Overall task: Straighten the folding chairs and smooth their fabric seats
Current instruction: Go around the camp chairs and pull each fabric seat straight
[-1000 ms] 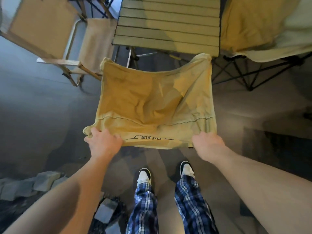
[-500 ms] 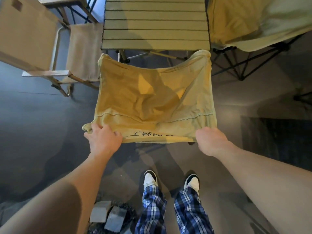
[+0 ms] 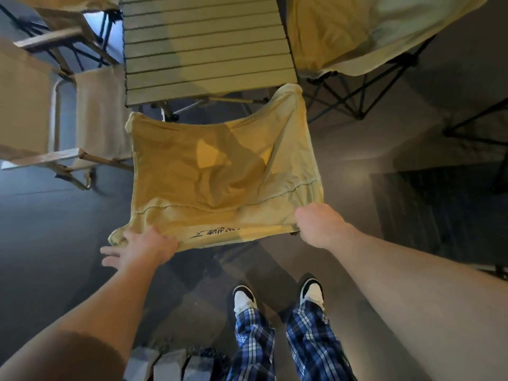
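Hands on a yellow chair seat.
Left hand lies flat, fingers spread, on the fabric seat; right hand grips its edge.

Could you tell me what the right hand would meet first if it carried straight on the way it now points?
The right hand points up and left across the yellow fabric seat whose near edge it grips, so it would likely press into the sagging seat first; the slatted table lies beyond, though depth is unclear.

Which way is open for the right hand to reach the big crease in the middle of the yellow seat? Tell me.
Probably straight forward, yes. The right hand grips the near right corner of the yellow seat, and only bare fabric lies between it and the crease. It would have to let go first.
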Tool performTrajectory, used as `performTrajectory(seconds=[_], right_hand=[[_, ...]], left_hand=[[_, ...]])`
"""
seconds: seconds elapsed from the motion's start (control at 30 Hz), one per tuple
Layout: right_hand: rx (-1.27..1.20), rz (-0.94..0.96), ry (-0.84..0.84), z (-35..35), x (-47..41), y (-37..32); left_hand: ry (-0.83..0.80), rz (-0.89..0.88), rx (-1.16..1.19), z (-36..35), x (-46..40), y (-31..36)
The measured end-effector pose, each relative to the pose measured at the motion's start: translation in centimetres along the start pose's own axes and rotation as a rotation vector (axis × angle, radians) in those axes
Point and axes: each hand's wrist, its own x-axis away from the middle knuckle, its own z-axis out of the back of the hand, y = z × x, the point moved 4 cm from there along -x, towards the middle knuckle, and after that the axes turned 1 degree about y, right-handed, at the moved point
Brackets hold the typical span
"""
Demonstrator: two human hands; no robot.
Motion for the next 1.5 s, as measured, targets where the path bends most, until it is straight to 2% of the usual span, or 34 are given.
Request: performTrajectory(seconds=[0.1,0.17,0.27,0.43,0.63,0.83,0.93,1.07,1.33,1.5], right_hand=[[-0.138,-0.001,-0.032,0.2,1.3,1.6],[-0.228,0.022,-0.038,0.2,2.2,2.7],[-0.339,-0.001,-0.005,0.9,4.4,5.5],[-0.477,-0.232,0.075,0.5,11.5,15.9],[-0.712,-0.529,0.152,-3.1,23.0,29.4],[-0.954,-0.789,0.241,-6.6,34.0,41.1],[-1.063,-0.901,0.356,-4.8,37.5,45.7],[-1.171,-0.960,0.455,-1.7,38.6,51.7],[-1.242,-1.079,0.497,5.7,32.5,66.8],[-1.301,-1.134,0.485,10.8,29.4,75.4]], left_hand=[[-0.015,0.095,-0.073,1.7,3.0,2.6],[0.070,-0.102,-0.196,2.5,5.0,6.1],[0.091,-0.384,-0.240,3.7,9.5,13.3],[0.081,-0.827,-0.257,2.3,21.1,26.2],[0.048,-1.141,-0.430,-4.2,35.9,36.4],[0.032,-1.384,-0.415,-7.8,52.2,43.6],[0.031,-1.485,-0.389,-6.6,58.7,47.4],[0.024,-1.564,-0.350,-4.0,64.6,53.2],[-0.001,-1.601,-0.315,3.3,67.7,69.6],[0.003,-1.556,-0.368,7.7,69.0,79.9]])
